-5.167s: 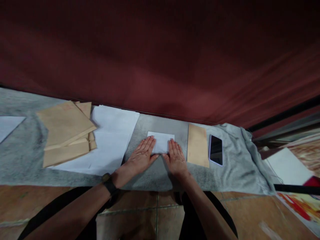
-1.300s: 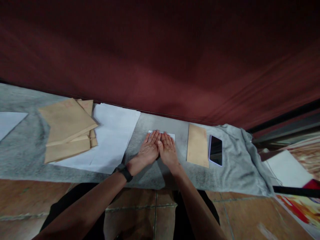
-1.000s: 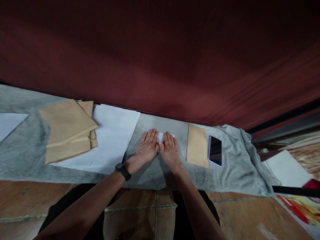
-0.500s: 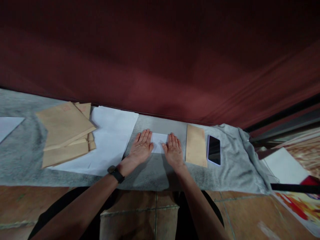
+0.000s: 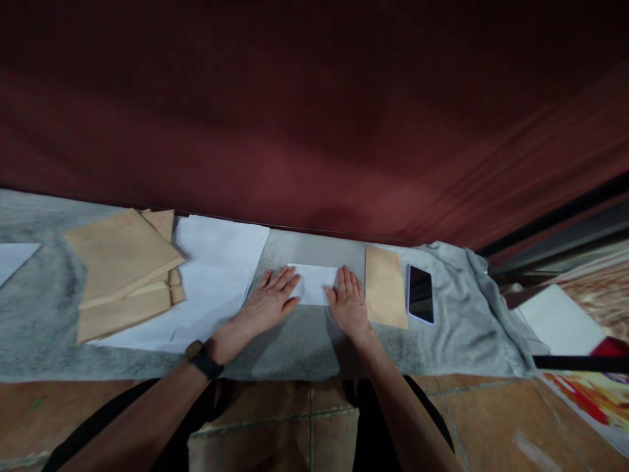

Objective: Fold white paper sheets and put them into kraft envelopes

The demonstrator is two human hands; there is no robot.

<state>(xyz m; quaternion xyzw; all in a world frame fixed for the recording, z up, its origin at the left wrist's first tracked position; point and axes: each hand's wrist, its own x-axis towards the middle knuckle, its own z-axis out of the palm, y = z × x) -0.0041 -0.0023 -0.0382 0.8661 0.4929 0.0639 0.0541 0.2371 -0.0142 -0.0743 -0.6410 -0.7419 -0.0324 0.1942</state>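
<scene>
Here, both my hands are flat and loose, with the fingers out straight, and they aren't gripping anything. My left hand (image 5: 269,301) rests its fingertips on the left end of a small white paper (image 5: 316,285), and my right hand (image 5: 350,308) lies on the right end. The paper is flat on the gray cloth (image 5: 295,351), between its near edge and its far edge, a bit closer to the far one. Just beside my right hand is one brown envelope (image 5: 386,288), and next to that, toward the cloth's right end, is a phone (image 5: 421,294) with a dark screen facing up. On the other side, big white sheets (image 5: 221,275) reach up to the far edge. A messy pile of brown envelopes (image 5: 120,255) sits partly on top of them. I wear a black watch (image 5: 205,360) on my left wrist. Past the far edge hangs something big and dark red (image 5: 304,144).
</scene>
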